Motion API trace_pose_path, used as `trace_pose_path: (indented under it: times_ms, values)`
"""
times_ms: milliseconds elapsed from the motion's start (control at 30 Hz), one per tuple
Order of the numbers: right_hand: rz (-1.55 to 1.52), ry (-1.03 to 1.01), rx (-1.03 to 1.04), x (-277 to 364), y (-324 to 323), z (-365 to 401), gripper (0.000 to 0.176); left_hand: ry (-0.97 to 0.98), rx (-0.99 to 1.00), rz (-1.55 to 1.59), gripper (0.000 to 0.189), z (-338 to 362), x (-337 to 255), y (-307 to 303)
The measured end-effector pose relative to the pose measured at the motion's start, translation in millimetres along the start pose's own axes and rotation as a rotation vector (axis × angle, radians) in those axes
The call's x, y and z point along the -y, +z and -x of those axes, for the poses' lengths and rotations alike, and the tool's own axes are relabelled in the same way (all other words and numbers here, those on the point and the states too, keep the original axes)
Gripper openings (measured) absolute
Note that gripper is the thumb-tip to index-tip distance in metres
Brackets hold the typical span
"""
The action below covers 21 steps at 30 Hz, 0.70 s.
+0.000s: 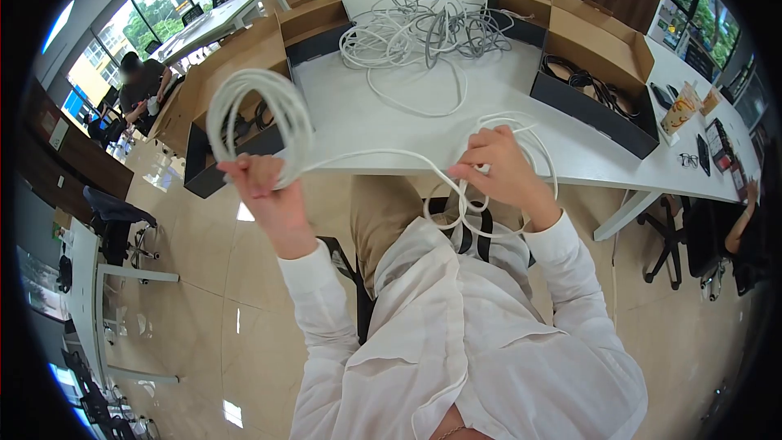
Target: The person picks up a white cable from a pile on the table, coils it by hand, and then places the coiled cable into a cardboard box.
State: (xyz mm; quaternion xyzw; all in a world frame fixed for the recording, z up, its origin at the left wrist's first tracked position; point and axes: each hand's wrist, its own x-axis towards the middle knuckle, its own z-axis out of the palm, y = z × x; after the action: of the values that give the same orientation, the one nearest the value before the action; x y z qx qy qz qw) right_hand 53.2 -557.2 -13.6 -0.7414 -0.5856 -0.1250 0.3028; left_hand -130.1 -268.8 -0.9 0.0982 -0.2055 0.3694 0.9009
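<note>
My left hand [265, 183] grips the bottom of a coiled white cable [303, 126], raised in front of the left box. From this coil a single strand runs right to my right hand [497, 165], whose fingers are closed on the white cable. Looser loops [464, 210] of it hang below my right hand over my lap, and others rest at the table's front edge. A tangled heap of white and grey cables [432, 28] lies at the back of the white table [342, 98].
An open box [595, 106] with black cables stands on the right, another box [208, 159] on the left. Farther right are a cup [680, 110], glasses [689, 160] and a phone [703, 153]. A person [142, 90] sits at far left; another person's arm [741, 220] shows at right.
</note>
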Motion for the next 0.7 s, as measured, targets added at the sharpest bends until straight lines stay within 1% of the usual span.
trace_pose_path:
  times_ms: [33,100,200,300,400,467,500,567,600,633,700]
  values:
    - [0.011,0.025,-0.039,-5,-4,-1,0.02,0.014,0.02,0.029,0.033,-6,-13,0]
    - [0.033,0.076,-0.113,-17,-15,-3,0.017,0.058,-0.009,0.013,0.034,-13,-37,3]
    - [0.124,0.028,-0.246,-31,-44,-13,0.018,0.18,-0.026,-0.084,0.032,-15,-74,3]
    - [-0.03,-0.024,-0.31,-67,-65,-23,0.021,0.337,-0.007,-0.221,0.03,-11,-116,2]
    - [-0.145,0.17,-0.523,-109,-79,-32,0.027,0.491,-0.019,-0.241,0.031,-2,-160,2]
    - [-0.096,0.357,-0.62,-123,-97,-44,0.033,0.609,-0.055,-0.217,0.033,7,-181,7]
    - [-0.073,0.453,-0.668,-130,-104,-50,0.036,0.636,-0.058,-0.238,0.034,11,-189,10]
    - [-0.138,0.536,-0.703,-150,-114,-64,0.042,0.688,-0.066,-0.283,0.036,18,-199,16]
    - [-0.172,0.577,-0.719,-158,-117,-72,0.046,0.652,-0.028,-0.29,0.036,20,-200,15]
    - [-0.258,0.572,-0.774,-164,-113,-82,0.05,0.618,0.01,-0.297,0.036,21,-201,14]
    - [-0.34,0.528,-0.867,-174,-103,-104,0.048,0.54,0.065,-0.304,0.035,21,-198,15]
